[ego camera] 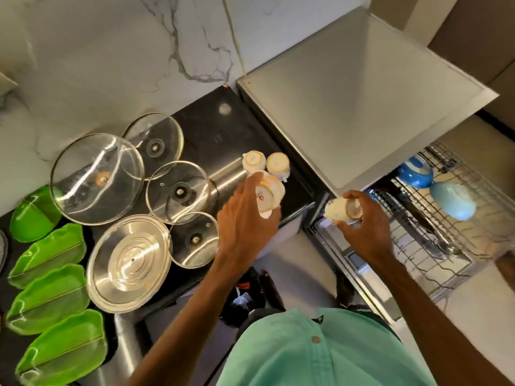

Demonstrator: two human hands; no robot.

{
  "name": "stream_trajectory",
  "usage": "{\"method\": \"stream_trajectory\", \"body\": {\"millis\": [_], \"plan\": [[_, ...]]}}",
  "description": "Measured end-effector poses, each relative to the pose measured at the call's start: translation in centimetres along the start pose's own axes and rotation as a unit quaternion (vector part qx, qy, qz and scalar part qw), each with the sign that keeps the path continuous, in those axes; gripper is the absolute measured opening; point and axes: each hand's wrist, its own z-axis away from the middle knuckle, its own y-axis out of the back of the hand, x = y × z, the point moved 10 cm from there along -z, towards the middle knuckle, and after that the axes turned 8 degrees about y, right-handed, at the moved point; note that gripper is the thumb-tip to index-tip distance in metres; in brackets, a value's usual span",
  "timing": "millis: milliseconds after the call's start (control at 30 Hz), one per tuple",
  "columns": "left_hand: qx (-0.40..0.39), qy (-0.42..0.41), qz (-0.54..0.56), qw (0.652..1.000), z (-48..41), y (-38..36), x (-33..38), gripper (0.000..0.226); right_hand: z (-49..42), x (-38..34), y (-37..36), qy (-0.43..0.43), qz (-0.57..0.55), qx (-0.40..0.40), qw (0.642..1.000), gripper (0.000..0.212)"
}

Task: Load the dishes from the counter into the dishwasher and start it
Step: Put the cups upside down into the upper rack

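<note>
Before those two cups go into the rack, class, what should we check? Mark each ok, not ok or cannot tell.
1. Right hand grips the right cup: ok.
2. Left hand grips the left cup: ok.
3. Rack pulled out, free space near the blue bowl: ok.
4. Held cups empty inside: cannot tell.
5. Counter cleared of cups: not ok, upturned cups stand there.

Left hand [245, 218] grips cup [272, 190]; right hand [365, 229] grips second cup [337, 210].
</note>
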Motion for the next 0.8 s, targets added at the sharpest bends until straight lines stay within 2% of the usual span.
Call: {"method": "stream_trajectory", "body": {"millis": [100,367,533,800], "plan": [[-0.072,-0.023,0.03,0.997,2.9,-4.7,4.5,0.065,1.6,3.9,3.5,-0.006,0.01,0.014,1.0,0.067],[-0.185,-0.032,-0.005,0.982,5.6,-18.5,14.0,0.066,2.4,15.6,12.3,-0.012,0.042,0.023,0.999,0.066],[-0.229,-0.009,-0.027,0.973,6.4,-25.7,17.4,0.074,1.6,22.1,13.0,-0.046,0.046,-0.009,0.998,0.067],[-0.275,-0.031,-0.078,0.958,6.5,-32.5,20.5,0.076,1.2,26.5,12.7,-0.08,0.029,-0.014,0.996,0.067]]}}
